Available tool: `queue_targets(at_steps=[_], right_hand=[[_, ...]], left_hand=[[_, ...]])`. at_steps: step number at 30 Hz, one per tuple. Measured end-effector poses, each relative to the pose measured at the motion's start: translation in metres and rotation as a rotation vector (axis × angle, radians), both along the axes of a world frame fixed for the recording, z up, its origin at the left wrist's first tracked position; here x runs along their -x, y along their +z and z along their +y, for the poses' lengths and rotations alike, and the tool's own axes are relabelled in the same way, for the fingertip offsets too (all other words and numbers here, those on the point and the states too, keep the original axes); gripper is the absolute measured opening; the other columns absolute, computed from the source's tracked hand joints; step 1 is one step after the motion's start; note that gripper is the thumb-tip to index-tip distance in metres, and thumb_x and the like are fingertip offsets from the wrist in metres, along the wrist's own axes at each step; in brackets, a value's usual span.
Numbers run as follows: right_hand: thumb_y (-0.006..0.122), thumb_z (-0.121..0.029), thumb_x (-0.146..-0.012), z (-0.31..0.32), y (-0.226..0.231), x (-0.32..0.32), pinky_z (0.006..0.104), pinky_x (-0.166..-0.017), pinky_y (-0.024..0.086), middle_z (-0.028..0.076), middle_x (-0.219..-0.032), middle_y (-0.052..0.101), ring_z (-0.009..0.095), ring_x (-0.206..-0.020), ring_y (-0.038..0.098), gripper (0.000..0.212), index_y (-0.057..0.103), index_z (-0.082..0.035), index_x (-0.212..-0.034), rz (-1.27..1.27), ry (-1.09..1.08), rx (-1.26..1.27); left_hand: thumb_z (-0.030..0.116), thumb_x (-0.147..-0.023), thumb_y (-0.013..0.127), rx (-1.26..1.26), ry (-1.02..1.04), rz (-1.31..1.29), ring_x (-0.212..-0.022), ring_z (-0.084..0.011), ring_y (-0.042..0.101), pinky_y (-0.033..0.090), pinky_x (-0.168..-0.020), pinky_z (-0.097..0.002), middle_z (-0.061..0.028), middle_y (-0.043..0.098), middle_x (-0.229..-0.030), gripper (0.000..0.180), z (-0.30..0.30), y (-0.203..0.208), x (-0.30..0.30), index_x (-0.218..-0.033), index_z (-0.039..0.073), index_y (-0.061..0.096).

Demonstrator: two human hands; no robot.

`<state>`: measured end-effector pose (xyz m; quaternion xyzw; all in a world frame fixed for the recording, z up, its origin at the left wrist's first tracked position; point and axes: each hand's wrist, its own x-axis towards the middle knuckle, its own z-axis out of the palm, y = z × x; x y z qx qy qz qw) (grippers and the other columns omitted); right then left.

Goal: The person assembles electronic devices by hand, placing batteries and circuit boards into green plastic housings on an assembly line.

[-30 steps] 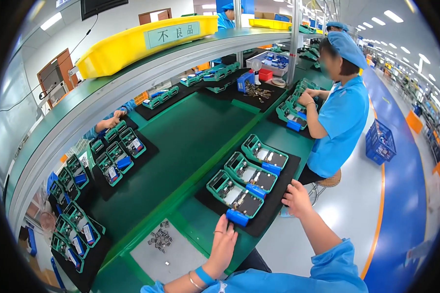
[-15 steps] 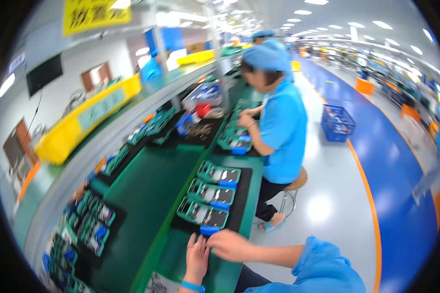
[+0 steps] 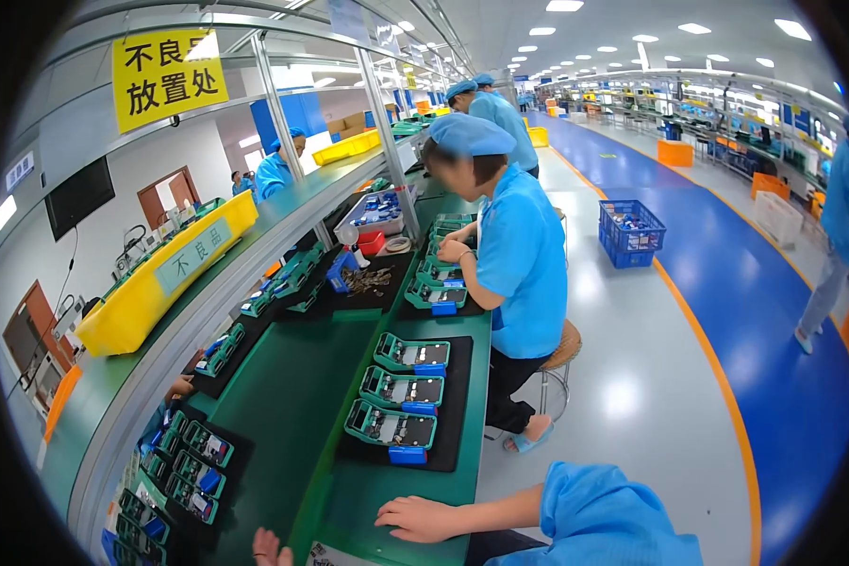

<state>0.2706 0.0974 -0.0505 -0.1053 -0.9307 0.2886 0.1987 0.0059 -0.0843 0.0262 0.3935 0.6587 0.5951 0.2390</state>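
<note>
My right hand [image 3: 417,519] lies palm down on the green bench [image 3: 349,486], its fingers stretched out and holding nothing. At the lower edge of the view, my left hand [image 3: 270,547] shows only in part, fingers raised and open with nothing in them. A little beyond my right hand, three green device housings [image 3: 391,426] sit in a row on a black mat [image 3: 457,401]. Each one has circuit parts inside and a blue block [image 3: 407,456] at its near right corner. Beside my left hand is the corner of a printed sheet [image 3: 325,555], mostly cut off.
More green housings [image 3: 194,486] stand on a mat at the left. A co-worker in blue [image 3: 524,255] sits farther along the bench, hands on similar housings. A yellow bin [image 3: 165,283] rests on the upper shelf. On the floor at right stands a blue crate [image 3: 630,233].
My hands, earlier close together by the nearest housing, are apart: the right has come down flat on the bench, the left has moved left and nearer. The view has shifted slightly.
</note>
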Motion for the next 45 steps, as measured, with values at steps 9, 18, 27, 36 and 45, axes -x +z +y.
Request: queue_targets(at_steps=[9, 18, 27, 36, 45], right_hand=[[0.059, -0.012, -0.091, 0.0, 0.047, 0.126, 0.0446, -0.101, 0.047, 0.019, -0.122, 0.058, 0.036, -0.117, 0.055, 0.032, 0.06, -0.002, -0.121, 0.276, 0.264, 0.045], [0.063, -0.01, -0.09, 0.079, -0.004, 0.252, 0.0384, -0.083, 0.055, 0.017, -0.118, 0.062, 0.028, -0.091, 0.066, 0.03, 0.064, -0.006, -0.12, 0.392, -0.205, 0.314], [0.058, -0.012, -0.096, 0.12, 0.036, 0.334, 0.0316, -0.057, 0.057, 0.017, -0.126, 0.062, 0.019, -0.075, 0.07, 0.063, 0.032, -0.01, -0.154, 0.019, -0.295, 0.771], [0.058, -0.011, -0.096, 0.148, 0.037, 0.359, 0.0325, -0.053, 0.057, 0.018, -0.116, 0.063, 0.021, -0.067, 0.07, 0.064, 0.028, -0.009, -0.153, -0.034, -0.192, 0.796], [0.069, -0.033, -0.093, 0.136, 0.029, 0.294, 0.0342, -0.066, 0.058, 0.017, -0.127, 0.056, 0.023, -0.072, 0.071, 0.06, 0.041, -0.01, -0.141, -0.026, -0.062, 1.054]], left_hand=[[0.025, -0.095, 0.059, -0.053, 0.576, 0.147, -0.136, -0.0272, 0.046, 0.037, -0.114, -0.0401, -0.0181, 0.046, -0.147, 0.059, -0.105, -0.092, 0.204, -0.147, 0.002, 0.041], [0.019, -0.086, 0.069, 0.225, 0.753, 0.368, -0.147, -0.0411, 0.026, 0.022, -0.122, -0.0405, -0.0316, 0.026, -0.155, 0.087, -0.027, -0.079, 0.152, -0.152, -0.01, 0.019], [0.026, -0.086, 0.07, 0.377, 0.909, 0.212, -0.148, -0.0429, 0.026, 0.023, -0.121, -0.0457, -0.0314, 0.025, -0.158, 0.085, 0.016, -0.056, 0.183, -0.153, -0.004, 0.026], [0.031, -0.085, 0.072, 0.254, 0.723, 0.448, -0.139, -0.0419, 0.039, 0.031, -0.117, -0.0475, -0.0189, 0.056, -0.142, 0.047, 0.009, -0.086, 0.206, -0.128, 0.012, 0.065], [0.025, -0.093, 0.064, -0.026, 0.717, 0.217, -0.125, -0.0328, 0.056, 0.024, -0.121, -0.0437, -0.0151, 0.072, -0.111, 0.026, -0.012, -0.08, 0.155, -0.108, 0.006, 0.073]])
